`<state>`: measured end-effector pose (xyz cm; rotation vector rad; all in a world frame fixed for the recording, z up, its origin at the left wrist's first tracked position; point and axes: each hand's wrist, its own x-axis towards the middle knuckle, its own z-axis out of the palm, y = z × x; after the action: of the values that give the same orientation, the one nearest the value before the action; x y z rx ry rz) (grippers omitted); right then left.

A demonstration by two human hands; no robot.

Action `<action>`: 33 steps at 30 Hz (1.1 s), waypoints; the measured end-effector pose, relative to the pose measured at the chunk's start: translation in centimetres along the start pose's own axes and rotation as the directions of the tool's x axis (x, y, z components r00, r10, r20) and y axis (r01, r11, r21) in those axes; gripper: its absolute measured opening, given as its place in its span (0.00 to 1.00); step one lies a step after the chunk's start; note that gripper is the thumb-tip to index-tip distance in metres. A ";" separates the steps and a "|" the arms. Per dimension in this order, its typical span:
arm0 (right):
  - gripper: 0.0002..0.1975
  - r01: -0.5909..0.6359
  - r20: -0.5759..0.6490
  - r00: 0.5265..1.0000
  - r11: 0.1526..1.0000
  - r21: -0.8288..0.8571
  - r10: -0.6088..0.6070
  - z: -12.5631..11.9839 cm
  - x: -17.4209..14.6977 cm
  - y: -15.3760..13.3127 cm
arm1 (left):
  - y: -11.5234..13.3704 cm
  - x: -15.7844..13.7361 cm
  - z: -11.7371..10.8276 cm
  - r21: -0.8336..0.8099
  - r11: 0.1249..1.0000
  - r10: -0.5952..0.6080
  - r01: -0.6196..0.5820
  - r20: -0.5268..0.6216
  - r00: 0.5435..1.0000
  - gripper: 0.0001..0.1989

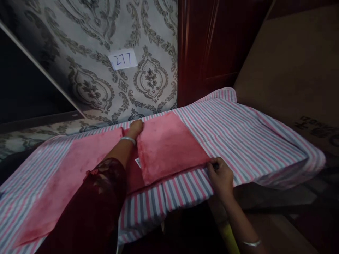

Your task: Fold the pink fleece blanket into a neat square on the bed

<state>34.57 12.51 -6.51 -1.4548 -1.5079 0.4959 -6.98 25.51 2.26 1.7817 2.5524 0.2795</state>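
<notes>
A pink plush cloth (169, 148), perhaps a cushion cover, lies folded flat on the striped cloth. Its left part (97, 148) stretches toward the lower left, partly hidden under my left arm. A white label (138, 162) shows at the inner fold. My left hand (136, 128) is closed at the far left corner of the folded section; its fingertips are hidden. With bent fingers, my right hand (221, 176) pinches the near right corner of the same section.
A pink, grey and white striped cloth (225, 130) covers the table. Behind it are a patterned wall (150, 77) with a paper marked 277 (123, 59) and a dark red wooden panel (206, 42). A large cardboard box (296, 70) stands at right, a dark screen (29, 81) at left.
</notes>
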 end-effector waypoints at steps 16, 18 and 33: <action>0.12 -0.028 -0.030 0.999 0.999 -0.032 0.027 -0.2 0.1 0.2 | 1.5 -10.1 3.2 0.065 0.940 0.322 -0.336 0.165 0.932 0.36; 0.11 -0.025 -0.036 0.999 0.999 -0.037 0.024 -0.2 0.1 0.1 | 1.4 -9.8 3.2 0.055 0.940 0.323 -0.337 0.176 0.930 0.36; 0.05 0.010 -0.051 0.999 0.998 -0.059 -0.013 -0.1 0.2 0.1 | 1.2 -23.6 -0.1 -0.195 0.658 0.717 -0.728 -0.134 0.684 0.16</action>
<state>34.72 12.69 -6.46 -1.4921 -1.5008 0.4072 2.34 3.89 0.41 2.6057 1.5719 0.5993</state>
